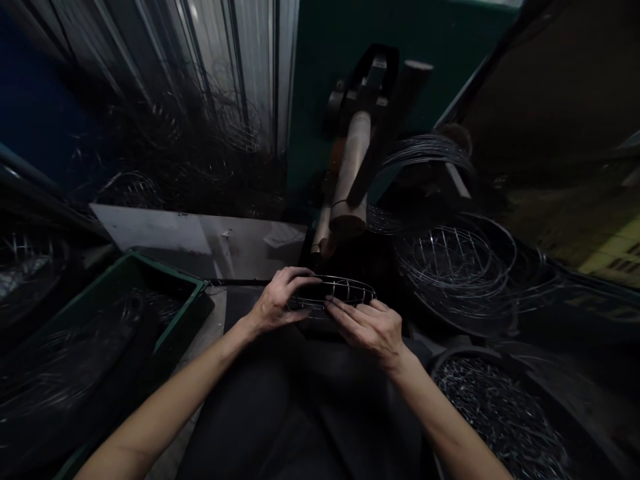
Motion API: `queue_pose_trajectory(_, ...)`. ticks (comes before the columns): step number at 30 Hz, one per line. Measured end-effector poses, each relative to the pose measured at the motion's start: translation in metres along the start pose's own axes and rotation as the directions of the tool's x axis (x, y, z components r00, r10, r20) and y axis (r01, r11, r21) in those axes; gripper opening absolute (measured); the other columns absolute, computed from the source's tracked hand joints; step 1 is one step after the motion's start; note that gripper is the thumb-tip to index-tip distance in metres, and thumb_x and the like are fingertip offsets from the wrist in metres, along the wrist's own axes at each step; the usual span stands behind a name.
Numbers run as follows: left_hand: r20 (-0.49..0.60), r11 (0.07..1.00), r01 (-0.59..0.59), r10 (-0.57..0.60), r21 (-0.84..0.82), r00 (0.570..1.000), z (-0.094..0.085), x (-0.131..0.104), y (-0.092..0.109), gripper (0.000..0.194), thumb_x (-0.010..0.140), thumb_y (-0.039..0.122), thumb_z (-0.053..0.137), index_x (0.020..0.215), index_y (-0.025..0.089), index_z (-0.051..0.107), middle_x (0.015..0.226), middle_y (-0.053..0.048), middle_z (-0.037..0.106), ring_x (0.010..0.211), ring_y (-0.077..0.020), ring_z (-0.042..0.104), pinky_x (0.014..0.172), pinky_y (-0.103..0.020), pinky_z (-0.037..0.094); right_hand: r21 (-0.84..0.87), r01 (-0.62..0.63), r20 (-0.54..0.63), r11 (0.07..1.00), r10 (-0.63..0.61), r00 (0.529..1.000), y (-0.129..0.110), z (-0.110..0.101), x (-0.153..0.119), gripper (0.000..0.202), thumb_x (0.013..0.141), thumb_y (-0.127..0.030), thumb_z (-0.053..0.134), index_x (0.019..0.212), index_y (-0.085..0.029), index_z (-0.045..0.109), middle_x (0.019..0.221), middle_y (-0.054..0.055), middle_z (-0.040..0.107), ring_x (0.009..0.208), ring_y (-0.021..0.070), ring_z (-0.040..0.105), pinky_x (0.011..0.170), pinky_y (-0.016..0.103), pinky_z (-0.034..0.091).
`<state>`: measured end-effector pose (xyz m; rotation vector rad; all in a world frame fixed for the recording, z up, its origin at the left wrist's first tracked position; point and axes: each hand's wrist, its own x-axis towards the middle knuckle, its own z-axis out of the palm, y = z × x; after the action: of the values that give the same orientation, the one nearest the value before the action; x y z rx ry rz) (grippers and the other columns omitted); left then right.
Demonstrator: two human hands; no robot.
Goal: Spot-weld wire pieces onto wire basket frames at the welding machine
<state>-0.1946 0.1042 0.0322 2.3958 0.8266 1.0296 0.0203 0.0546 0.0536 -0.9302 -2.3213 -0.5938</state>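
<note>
A round wire frame (349, 288), two thin metal rings joined by short cross wires, is held nearly level above my lap. My left hand (281, 298) grips its left side, thumb below and fingers over the top ring. On the near right side, my right hand (369, 327) has its fingers closed against the frame's edge. Whether a small piece sits under the right fingertips is hidden. Just beyond the frame is the machine's cylindrical metal arm (350, 180), pointing towards me.
A green crate (173, 272) stands at my left, with wire pieces in it. To the right are a pile of wire rings and grids (455, 260) and a tub of small metal pieces (500, 413). A pale board (200, 237) lies behind the crate.
</note>
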Motion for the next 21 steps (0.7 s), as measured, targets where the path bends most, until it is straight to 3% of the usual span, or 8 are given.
queue_pose_trajectory(21,-0.017,0.999,0.036,-0.035,0.039,0.999,0.008,0.012,-0.005,0.051,0.072,0.023,0.067,0.119,0.02,0.047,0.119,-0.01,0.052,0.111,-0.0245,0.05,0.092,-0.039,0.041,-0.044,0.129,0.083,0.991,-0.125,0.989,0.024,0.003,-0.004,0.025,0.084,-0.011,0.058,0.106,-0.02,0.066,0.113,0.0,0.065,0.061,0.0056,0.052,0.059,0.026,0.033)
